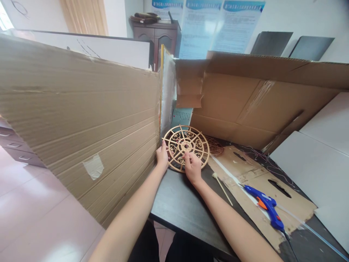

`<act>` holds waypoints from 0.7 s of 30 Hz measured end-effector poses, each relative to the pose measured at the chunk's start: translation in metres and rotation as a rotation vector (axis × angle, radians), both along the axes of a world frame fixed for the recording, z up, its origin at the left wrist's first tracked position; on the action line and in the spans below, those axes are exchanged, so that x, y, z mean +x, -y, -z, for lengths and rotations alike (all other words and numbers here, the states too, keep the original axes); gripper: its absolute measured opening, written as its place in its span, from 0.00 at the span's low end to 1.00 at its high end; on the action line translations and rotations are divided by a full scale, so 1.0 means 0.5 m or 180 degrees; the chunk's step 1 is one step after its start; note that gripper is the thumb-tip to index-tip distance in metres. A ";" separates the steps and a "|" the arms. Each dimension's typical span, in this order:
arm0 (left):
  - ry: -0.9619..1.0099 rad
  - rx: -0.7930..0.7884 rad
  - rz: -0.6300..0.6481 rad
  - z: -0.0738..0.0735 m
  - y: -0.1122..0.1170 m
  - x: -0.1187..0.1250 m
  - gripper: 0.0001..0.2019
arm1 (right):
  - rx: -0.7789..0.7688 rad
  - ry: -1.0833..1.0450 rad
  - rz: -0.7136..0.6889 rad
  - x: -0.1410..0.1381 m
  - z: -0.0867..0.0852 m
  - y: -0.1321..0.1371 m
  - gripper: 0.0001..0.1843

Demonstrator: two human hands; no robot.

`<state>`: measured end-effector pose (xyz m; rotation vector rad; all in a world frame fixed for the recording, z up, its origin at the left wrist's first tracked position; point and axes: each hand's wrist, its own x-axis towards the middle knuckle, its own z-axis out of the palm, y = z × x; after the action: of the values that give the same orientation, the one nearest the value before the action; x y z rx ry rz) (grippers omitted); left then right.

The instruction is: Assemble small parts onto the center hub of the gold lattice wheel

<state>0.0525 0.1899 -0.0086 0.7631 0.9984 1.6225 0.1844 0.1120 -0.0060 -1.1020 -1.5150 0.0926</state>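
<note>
A round laser-cut wooden filigree wheel with spokes and scrollwork stands tilted up off the dark table. My left hand grips its left edge, and my right hand pinches its lower right part. Behind it lies a second, darker filigree piece, partly hidden by the wheel. To the right, a blue and orange hot glue gun rests on a cut cardboard sheet. A thin wooden stick with a rounded tip lies near my right hand.
A tall cardboard panel stands along the table's left side, and open cardboard flaps rise behind. White boards lean at the right. Fine glue strings lie on the table. A pale tiled floor lies beyond the left edge.
</note>
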 end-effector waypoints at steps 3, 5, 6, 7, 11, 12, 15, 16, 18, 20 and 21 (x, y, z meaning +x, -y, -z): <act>-0.0005 -0.0020 0.0000 0.001 -0.001 0.000 0.32 | -0.0081 0.0044 -0.0172 -0.002 0.001 0.001 0.28; -0.0009 -0.0022 0.0013 0.001 -0.002 -0.001 0.32 | -0.0140 0.0057 -0.0259 -0.004 0.003 0.001 0.27; -0.0011 -0.0019 0.0016 0.001 -0.002 -0.001 0.32 | -0.0170 0.0062 -0.0301 -0.005 0.003 0.002 0.26; -0.0013 -0.0016 0.0014 0.001 -0.003 -0.001 0.32 | -0.0198 0.0062 -0.0338 -0.006 0.004 0.003 0.26; -0.0025 -0.0024 -0.0004 -0.001 0.000 0.000 0.32 | -0.0238 -0.0085 -0.0254 -0.010 0.004 0.003 0.30; -0.0030 -0.0027 -0.0005 -0.003 0.001 0.000 0.32 | -0.0260 -0.0264 -0.0132 -0.009 0.002 0.001 0.31; -0.0026 -0.0027 0.0004 -0.007 0.007 -0.001 0.32 | -0.0496 -0.1390 0.0235 0.006 -0.012 -0.013 0.34; -0.0017 -0.0029 0.0005 -0.009 0.009 -0.002 0.32 | -0.0601 -0.1837 0.0282 0.017 -0.019 -0.018 0.34; 0.0009 -0.0044 0.0005 -0.011 0.010 -0.002 0.32 | -0.0649 -0.2424 0.0397 0.051 -0.032 -0.024 0.35; 0.0035 -0.0056 0.0001 -0.012 0.010 -0.003 0.31 | -0.0596 -0.2574 0.0564 0.093 -0.042 -0.022 0.36; 0.0044 -0.0055 0.0000 -0.012 0.009 -0.002 0.31 | -0.0592 -0.2607 0.0617 0.115 -0.044 -0.017 0.36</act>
<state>0.0513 0.1854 -0.0024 0.7393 1.0014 1.6151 0.2419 0.1207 0.0160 -1.1533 -0.6732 0.4956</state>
